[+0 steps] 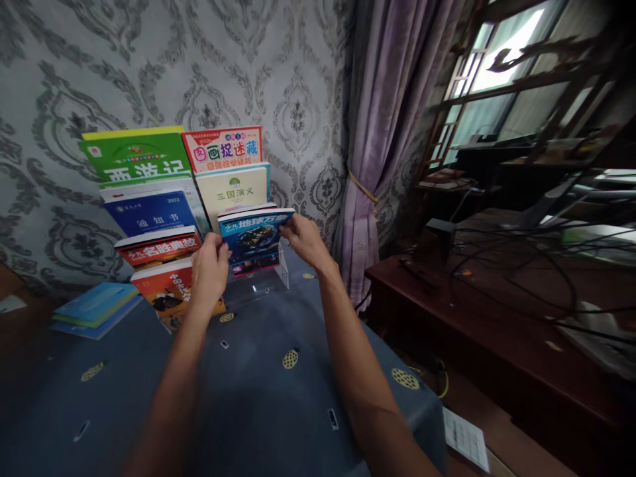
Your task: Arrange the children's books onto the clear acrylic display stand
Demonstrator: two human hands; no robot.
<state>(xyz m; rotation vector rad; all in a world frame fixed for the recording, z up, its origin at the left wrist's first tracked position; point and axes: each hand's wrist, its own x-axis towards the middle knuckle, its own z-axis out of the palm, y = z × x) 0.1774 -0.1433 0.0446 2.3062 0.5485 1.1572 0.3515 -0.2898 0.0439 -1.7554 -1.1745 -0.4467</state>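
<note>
- Two bare arms reach far over the blue tablecloth toward a clear stand full of books.
- Left hand and right hand both hold the blue earth book, one at each side edge.
- Fingers on both hands are closed on the book, pinching it.
- That book sits low in the stand's right row, in front of the cream book.
- It looks like the book is being set into its slot; next, it likely needs a straight, gentle push.
- Some flat blue books lie far left.
</note>
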